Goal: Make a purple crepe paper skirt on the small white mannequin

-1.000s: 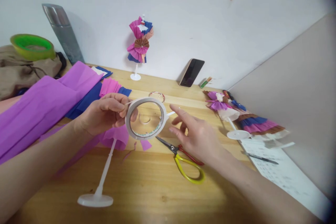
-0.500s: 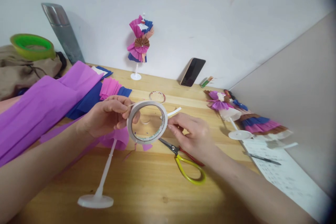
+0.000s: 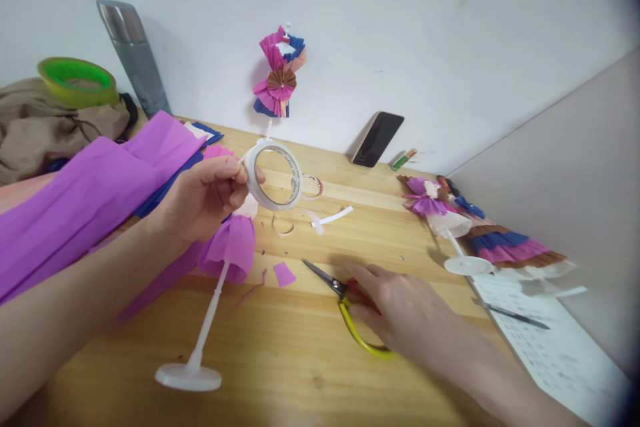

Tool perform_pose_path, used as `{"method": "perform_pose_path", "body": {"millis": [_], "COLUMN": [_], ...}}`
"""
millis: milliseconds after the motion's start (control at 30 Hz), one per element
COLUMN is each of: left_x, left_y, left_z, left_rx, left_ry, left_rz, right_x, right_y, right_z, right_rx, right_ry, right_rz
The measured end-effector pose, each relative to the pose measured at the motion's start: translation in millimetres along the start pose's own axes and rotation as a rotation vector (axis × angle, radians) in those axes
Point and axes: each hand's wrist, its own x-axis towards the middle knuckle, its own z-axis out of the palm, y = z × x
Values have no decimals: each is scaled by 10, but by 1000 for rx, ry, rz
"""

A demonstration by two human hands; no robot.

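Observation:
My left hand (image 3: 205,197) pinches the left edge of a white roll of tape (image 3: 299,180), held upright above the table. My right hand (image 3: 395,300) is lowered over a pair of scissors (image 3: 364,340) with yellow and red handles. Its thumb and forefinger are apart at the handles, slightly blurred, and the red handle is mostly hidden. Below the tape roll, a small doll stand (image 3: 205,327) carries a purple crepe-paper skirt (image 3: 231,243). A purple paper scrap (image 3: 285,274) and a white strip (image 3: 336,215) lie on the table.
Purple crepe paper (image 3: 100,193) covers the left side. Behind stand a steel bottle (image 3: 137,60), a dressed paper figure (image 3: 280,83) and a leaning phone (image 3: 379,139). Paper dresses (image 3: 515,243) and a written sheet with a pen (image 3: 520,317) lie at the right. A yellow-green tape roll (image 3: 77,97) sits far left.
My right hand has left the tape roll and come down to the scissors. My left hand has lifted the roll slightly up and away. The view has shifted a little.

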Motion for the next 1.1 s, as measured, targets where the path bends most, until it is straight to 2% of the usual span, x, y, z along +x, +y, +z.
{"method": "perform_pose_path", "body": {"millis": [100, 267, 467, 567, 667, 867, 1100], "left_x": [6, -1, -1, 5, -1, -34, -48], "left_y": [-24, -49, -24, -19, -26, -59, -85], "left_z": [-16, -19, 25, 39, 44, 46, 67], "left_rx": [0, -12, 47, 74, 89, 115, 163], "left_ry": [-22, -4, 80, 100, 83, 14, -11], "left_rz": [-15, -16, -30, -27, -40, -36, -53], "right_x": [-114, -148, -206, -194, -121, 143, 338], "right_y": [58, 102, 147, 153, 134, 42, -176], "right_z": [60, 120, -64, -209, -338, -427, -591], "right_rx": [35, 156, 300, 241, 91, -107, -153], "right_ry": [-85, -66, -112, -27, 61, 240, 203], "right_rz": [12, -84, -77, -136, -191, -245, -320]}}
